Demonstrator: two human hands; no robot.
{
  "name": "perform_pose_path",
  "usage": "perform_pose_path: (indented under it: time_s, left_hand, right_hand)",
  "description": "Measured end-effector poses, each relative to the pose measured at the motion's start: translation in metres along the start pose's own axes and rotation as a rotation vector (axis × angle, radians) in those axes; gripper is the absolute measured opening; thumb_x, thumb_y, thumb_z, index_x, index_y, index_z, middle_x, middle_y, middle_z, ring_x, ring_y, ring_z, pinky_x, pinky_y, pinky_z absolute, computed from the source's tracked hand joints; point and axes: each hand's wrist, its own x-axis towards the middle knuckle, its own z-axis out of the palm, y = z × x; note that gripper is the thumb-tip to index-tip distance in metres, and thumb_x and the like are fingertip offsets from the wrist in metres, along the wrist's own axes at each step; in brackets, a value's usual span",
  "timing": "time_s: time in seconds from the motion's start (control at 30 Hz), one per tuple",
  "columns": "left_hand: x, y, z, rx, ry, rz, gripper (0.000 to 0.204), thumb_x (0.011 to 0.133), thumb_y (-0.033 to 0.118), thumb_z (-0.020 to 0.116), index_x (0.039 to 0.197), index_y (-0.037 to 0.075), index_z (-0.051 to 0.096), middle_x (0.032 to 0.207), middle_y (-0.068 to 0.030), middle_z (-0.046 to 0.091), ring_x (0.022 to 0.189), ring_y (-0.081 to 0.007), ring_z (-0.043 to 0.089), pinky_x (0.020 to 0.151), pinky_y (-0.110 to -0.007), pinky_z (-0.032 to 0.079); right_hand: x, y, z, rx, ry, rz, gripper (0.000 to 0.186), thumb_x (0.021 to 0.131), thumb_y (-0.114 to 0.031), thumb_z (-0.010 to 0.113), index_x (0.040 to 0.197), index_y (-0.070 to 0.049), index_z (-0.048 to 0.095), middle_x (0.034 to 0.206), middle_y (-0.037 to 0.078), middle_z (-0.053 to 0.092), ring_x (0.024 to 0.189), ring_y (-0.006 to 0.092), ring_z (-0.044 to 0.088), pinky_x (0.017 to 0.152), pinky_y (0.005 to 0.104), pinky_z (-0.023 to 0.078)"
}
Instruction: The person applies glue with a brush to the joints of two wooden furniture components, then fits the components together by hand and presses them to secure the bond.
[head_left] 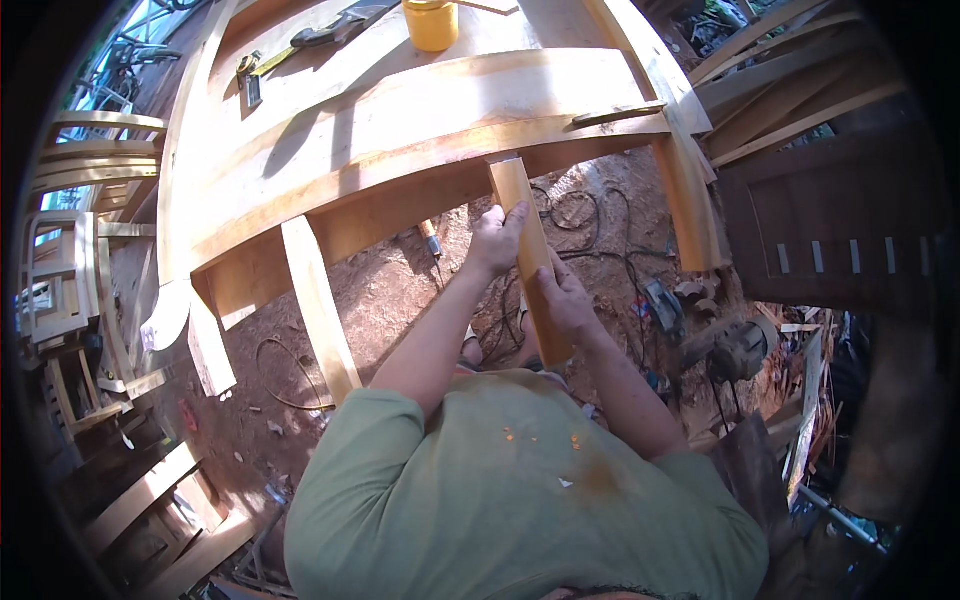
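Near centre, short pale wooden slat [530, 255] gripped by left hand [495, 240] and right hand [565, 300], butted under curved pale timber frame [430, 130]; likely to slip off the joint if grip loosens.

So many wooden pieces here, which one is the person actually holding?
The short glossy slat, gripped by left hand and right hand, its top butting the big frame.

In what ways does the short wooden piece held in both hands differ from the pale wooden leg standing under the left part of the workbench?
The short wooden piece is orange-tinted and glossy; the pale wooden leg is lighter and matt. The piece is gripped by the left hand and right hand, its top end against the bench's front edge; no hand touches the leg. The leg looks longer. Both are flat, straight-sided wood.
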Motion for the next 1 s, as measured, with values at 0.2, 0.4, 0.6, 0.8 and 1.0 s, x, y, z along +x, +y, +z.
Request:
perform_pose_path:
  time_s: [0.2,0.4,0.6,0.8,1.0]
  left_hand:
    - [0.005,-0.001,-0.016,0.114,-0.059,-0.018,0.054,0.102,0.048,0.053,0.103,-0.006,0.063,0.095,-0.0129,0.07,0.087,-0.02,0.066,0.077,-0.033,0.053]
    - [0.029,0.121,-0.112,0.611,0.411,0.342,0.035,0.094,0.027,0.062,0.076,-0.002,0.065,0.095,-0.023,0.068,0.09,-0.0363,0.067,0.081,-0.046,0.053]
    - [0.07,0.077,-0.119,1.071,0.713,0.589,0.025,0.093,0.025,0.061,0.092,0.001,0.07,0.094,-0.0181,0.07,0.095,-0.0347,0.067,0.082,-0.045,0.053]
    - [0.079,0.072,-0.116,1.06,0.632,0.435,0.027,0.092,0.027,0.058,0.096,0.005,0.073,0.093,-0.0186,0.072,0.089,-0.0366,0.068,0.091,-0.046,0.052]
    - [0.076,0.077,-0.117,1.036,0.672,0.523,0.029,0.093,0.027,0.055,0.087,0.004,0.072,0.087,-0.0192,0.071,0.083,-0.0384,0.068,0.085,-0.049,0.053]
  right_hand:
    - [-0.004,-0.016,0.014,-0.147,0.047,0.0,0.05,0.107,-0.021,0.046,0.154,-0.007,0.036,0.144,0.009,0.051,0.13,0.0153,0.047,0.107,0.0292,0.039]
    - [-0.008,-0.022,0.022,-0.056,0.125,-0.025,0.054,0.106,-0.021,0.047,0.156,-0.007,0.031,0.144,0.008,0.051,0.13,0.0141,0.048,0.105,0.0276,0.04]
    - [-0.005,-0.032,0.021,0.111,0.042,0.023,0.054,0.106,-0.018,0.046,0.157,-0.008,0.03,0.141,0.007,0.051,0.123,0.0119,0.049,0.102,0.0277,0.043]
    - [0.002,-0.018,0.037,-0.026,0.12,-0.157,0.053,0.106,-0.016,0.045,0.156,-0.006,0.031,0.139,0.008,0.053,0.12,0.011,0.052,0.099,0.0254,0.044]
    - [0.0,-0.034,0.022,0.197,0.061,0.058,0.054,0.105,-0.013,0.047,0.156,-0.005,0.032,0.138,0.006,0.054,0.117,0.0089,0.053,0.098,0.0245,0.044]
